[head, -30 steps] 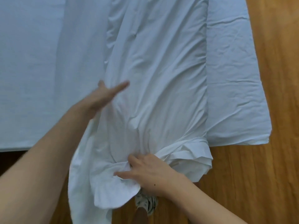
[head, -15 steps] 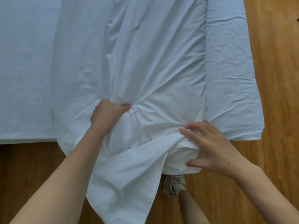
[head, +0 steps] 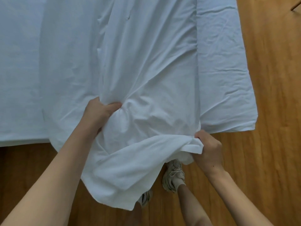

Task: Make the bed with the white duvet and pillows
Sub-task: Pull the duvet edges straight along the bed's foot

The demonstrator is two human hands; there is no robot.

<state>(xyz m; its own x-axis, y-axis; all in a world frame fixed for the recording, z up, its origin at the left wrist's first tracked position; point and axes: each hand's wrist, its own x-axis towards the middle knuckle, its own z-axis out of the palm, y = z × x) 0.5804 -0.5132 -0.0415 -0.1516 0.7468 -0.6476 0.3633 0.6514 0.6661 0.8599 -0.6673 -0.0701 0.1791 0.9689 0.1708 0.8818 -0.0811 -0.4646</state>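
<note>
A: Gripping confirmed on both sides. Left hand [head: 99,111] bunched into a fold of the white duvet [head: 146,70] at about 9 o'clock of the gathered section, thumb hooked over the cloth. Right hand [head: 207,149] closed around the bundled near edge at about 4 o'clock, fingers curled under the roll.

B: Location of the duvet?

A: Lying lengthwise on the bed [head: 21,62], folded narrow down the middle, near end spilling past the bed edge at 6 o'clock and hanging toward the wooden floor [head: 268,111]. Fitted sheet [head: 224,70] exposed at 3 o'clock. No pillows in view.

B: Handling properties?

A: Soft, limp, light for its bulk, judging by the deep creases and the free drape. No stiffness: sags wherever unsupported. Probably a little slippery between layers, so a loose pinch likely takes the cover only and leaves the filling behind.

B: Recommended hold?

A: At corners or along the near hem, full-handed, all layers gathered together. Hands kept well apart for spreading; lifting before pulling, to limit dragging the sheet out of place.

B: Hazards?

A: Hanging end close to the shoes [head: 173,176] at 6 o'clock. Risk of treading on it.

B: Brands, labels, writing?

A: None readable. Plain white cloth throughout.
</note>
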